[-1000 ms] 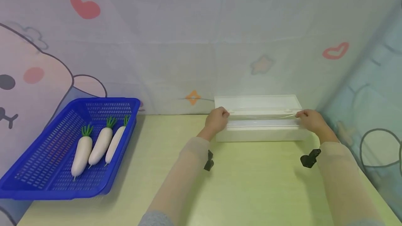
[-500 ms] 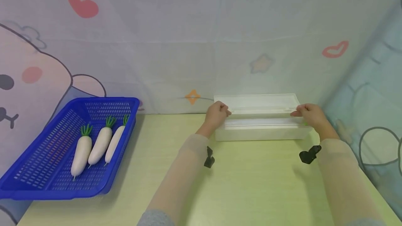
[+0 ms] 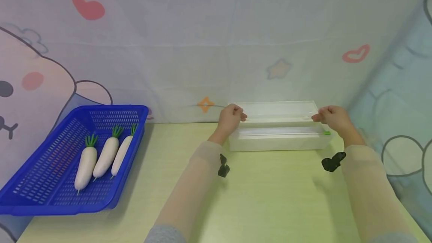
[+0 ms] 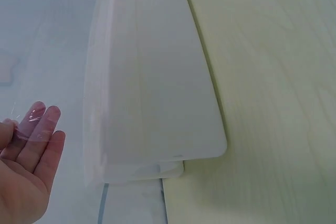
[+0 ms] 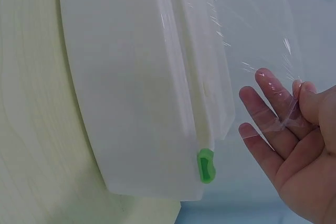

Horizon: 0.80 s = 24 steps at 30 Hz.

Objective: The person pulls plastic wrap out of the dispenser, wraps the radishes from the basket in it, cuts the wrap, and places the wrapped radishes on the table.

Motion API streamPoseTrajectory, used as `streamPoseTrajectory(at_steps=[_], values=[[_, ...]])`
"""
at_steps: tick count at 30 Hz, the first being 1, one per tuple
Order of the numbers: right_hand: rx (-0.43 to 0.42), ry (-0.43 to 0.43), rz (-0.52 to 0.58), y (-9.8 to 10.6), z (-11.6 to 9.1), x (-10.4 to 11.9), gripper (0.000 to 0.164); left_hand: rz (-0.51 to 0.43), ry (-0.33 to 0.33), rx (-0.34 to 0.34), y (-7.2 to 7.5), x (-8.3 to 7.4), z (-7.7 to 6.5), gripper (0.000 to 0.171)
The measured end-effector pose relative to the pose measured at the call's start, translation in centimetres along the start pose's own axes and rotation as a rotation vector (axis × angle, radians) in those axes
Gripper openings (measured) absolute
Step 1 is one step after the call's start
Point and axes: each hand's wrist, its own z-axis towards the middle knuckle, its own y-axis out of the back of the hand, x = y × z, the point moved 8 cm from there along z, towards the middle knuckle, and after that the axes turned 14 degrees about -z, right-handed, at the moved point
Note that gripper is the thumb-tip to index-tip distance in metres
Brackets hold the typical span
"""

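A white cling film dispenser [image 3: 280, 144] stands at the back right of the table with its lid [image 3: 280, 109] raised. On its right end sits a green slide cutter [image 5: 206, 166]. My left hand [image 3: 230, 118] pinches one corner of the clear cling film [image 4: 37, 129] between thumb and index finger, above the box's left end. Over the other end, the opposite corner is pinched by my right hand [image 3: 335, 118], whose other fingers spread apart in the right wrist view. Between the hands the film is nearly invisible; only glints on it show.
A blue plastic basket [image 3: 131, 168] with three white radishes [image 3: 107, 156] stands on the left of the pale wooden table [image 3: 263, 198]. Behind the table hangs a printed cloth [image 3: 189, 48], close to the dispenser's back.
Both hands have risen slightly from the dispenser, lifting the film's edge. The green slide cutter, hidden earlier behind the right hand, now shows. The basket and radishes stay put.
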Motion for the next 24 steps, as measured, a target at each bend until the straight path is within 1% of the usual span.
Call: streamPoseTrajectory(at_steps=[8,10,15,19,24], values=[[-0.045,0.033,-0.020,1.2,-0.1,1.1,0.049,-0.005,-0.032,-0.004,0.2,-1.5,0.1,0.023],[-0.057,0.032,-0.025,1.5,-0.2,1.4,0.048,-0.017,-0.027,-0.002,0.3,-1.8,0.2,0.022],[-0.073,0.024,0.002,2.2,-0.1,1.6,0.045,-0.059,-0.020,0.001,0.4,-2.5,0.2,0.020],[-0.081,0.016,-0.001,2.6,-0.1,2.0,0.048,-0.080,-0.039,0.004,0.6,-3.2,0.2,0.019],[-0.103,0.027,-0.007,3.3,-0.4,2.6,0.053,-0.101,-0.060,0.008,0.7,-4.3,0.2,0.019]])
